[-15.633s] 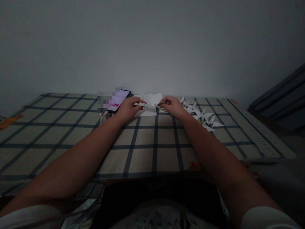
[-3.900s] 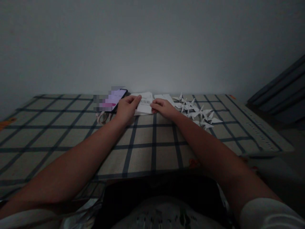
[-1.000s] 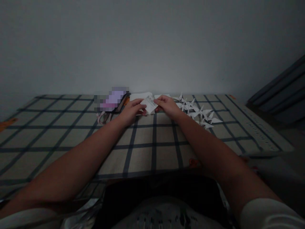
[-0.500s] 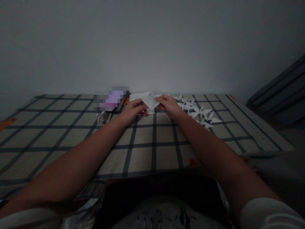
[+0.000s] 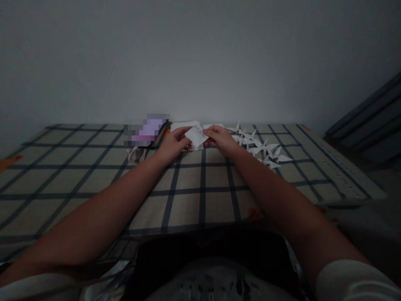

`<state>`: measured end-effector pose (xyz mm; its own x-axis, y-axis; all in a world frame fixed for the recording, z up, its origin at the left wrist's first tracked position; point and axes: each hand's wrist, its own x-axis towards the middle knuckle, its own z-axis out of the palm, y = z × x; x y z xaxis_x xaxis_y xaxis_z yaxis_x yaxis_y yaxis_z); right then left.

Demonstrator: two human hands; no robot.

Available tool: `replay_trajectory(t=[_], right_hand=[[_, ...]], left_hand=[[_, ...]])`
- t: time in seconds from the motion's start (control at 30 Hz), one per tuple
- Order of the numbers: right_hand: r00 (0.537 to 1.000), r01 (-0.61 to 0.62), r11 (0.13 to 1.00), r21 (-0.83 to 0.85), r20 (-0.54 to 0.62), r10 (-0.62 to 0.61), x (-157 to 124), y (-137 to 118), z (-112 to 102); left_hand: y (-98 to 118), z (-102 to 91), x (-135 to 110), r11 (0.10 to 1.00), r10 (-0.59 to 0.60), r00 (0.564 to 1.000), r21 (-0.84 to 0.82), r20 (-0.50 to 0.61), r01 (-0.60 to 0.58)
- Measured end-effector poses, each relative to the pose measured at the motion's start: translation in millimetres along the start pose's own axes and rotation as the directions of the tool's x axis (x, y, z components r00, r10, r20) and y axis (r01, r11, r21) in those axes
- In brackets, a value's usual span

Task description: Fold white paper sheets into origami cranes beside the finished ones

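the left hand point(image 5: 175, 141) is nearly closed, thumb and fingers pinching the left edge of a small folded paper piece point(image 5: 196, 136). the right hand point(image 5: 220, 138) has its fingers curled, with thumb and forefinger closed on the right corner. the piece sits tilted between the two hands, a flat diamond with faint print on it; whether it touches what lies beneath cannot be told.

just right of the right hand, partly behind its wrist, lies a cluster of pointed paper shapes point(image 5: 275, 154) that look finished. beside them the held piece seems only partly shaped: it is flat, with no points raised, so much of its folding appears to be left. white sheets point(image 5: 180, 125) lie behind and below the hands, seemingly unworked.

beyond the hands the wall point(image 5: 200, 62) rises close behind the sheets, leaving little reach that way. a blurred, phone-like slab point(image 5: 149, 130) and a pale cord point(image 5: 134, 154) are just beside the left hand, and the shapes crowd the right wrist. the widest room is on the checked tablecloth point(image 5: 188, 200) between the forearms, its near edge well apart from both hands.
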<state>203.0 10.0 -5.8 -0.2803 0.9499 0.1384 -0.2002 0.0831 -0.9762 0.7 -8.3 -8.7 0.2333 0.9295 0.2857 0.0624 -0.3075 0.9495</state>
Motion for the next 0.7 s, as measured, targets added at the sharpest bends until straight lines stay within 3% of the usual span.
replay_trajectory(t=[0.23, 0.47, 0.7], right_hand=[[0.999, -0.003, 0.996, -0.087, 0.033, 0.006, 0, 3, 1], [0.998, 0.062, 0.996, -0.064, -0.005, -0.062, -5, -5, 6], [0.984, 0.151, 0.950, -0.273, 0.132, -0.119, -4, 3, 4]], left_hand=[[5, 1.2, -4, 0.971, 0.157, 0.987, 0.186, -0.031, -0.148], [15, 3.2, -11, 0.960, 0.105, 0.990, 0.270, -0.091, -0.077], [11, 1.1, -7, 0.960, 0.070, 0.993, 0.279, -0.091, -0.042]])
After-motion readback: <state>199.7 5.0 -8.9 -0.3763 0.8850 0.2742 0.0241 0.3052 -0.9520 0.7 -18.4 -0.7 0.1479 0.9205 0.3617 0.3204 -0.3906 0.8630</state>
